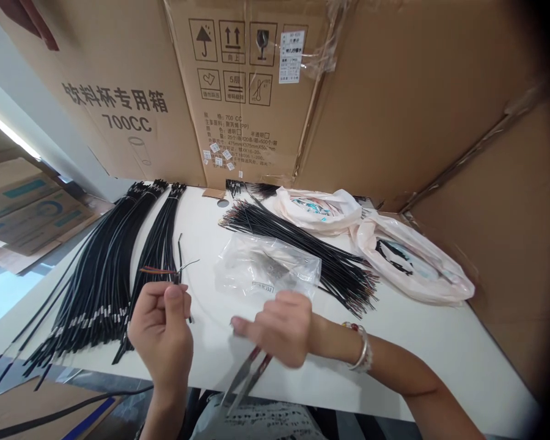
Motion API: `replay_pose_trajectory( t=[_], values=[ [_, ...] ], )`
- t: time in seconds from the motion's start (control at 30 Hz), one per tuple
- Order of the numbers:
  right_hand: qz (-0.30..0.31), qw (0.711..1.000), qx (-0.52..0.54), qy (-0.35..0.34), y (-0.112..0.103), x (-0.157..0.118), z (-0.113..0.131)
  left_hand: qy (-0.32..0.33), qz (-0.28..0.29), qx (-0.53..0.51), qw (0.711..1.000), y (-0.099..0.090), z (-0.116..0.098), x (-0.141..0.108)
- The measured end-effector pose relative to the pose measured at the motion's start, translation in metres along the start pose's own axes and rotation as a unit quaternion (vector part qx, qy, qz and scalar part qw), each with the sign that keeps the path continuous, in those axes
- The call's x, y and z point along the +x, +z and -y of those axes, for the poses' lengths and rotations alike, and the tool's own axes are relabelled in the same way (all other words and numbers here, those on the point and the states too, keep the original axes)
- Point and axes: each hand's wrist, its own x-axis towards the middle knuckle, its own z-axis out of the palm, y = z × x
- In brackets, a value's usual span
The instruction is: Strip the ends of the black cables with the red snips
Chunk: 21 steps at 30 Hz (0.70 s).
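My left hand [162, 327] is closed in a pinch around the end of a black cable, left of the middle. Thin coloured wires [158, 270], orange and red among them, fan out from that end above the thumb, with a fine bare strand to the right. My right hand [277, 327], slightly blurred, is wrapped round a pair of scissors [245, 380] with dark red handles. Their blades stick out below the fist, slanting down and left, apart from the cable. A short black cable piece [180, 249] lies on the table behind my left hand.
Bundles of black cables [105, 263] cover the left of the white table [421, 366]. Another cable bundle [297, 241] lies behind a clear plastic bag [266, 266]. Two pale bags [412, 260] of small parts stand at the right. Cardboard walls [371, 104] close off the back and right.
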Motion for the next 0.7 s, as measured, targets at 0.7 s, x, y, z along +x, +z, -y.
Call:
replay_pose_trajectory(
  t=[0.7],
  values=[
    [0.213,0.593,-0.292,0.720,-0.041,-0.066,-0.251,-0.059,0.029,-0.048,0.997,-0.007,0.013,-0.002]
  ],
)
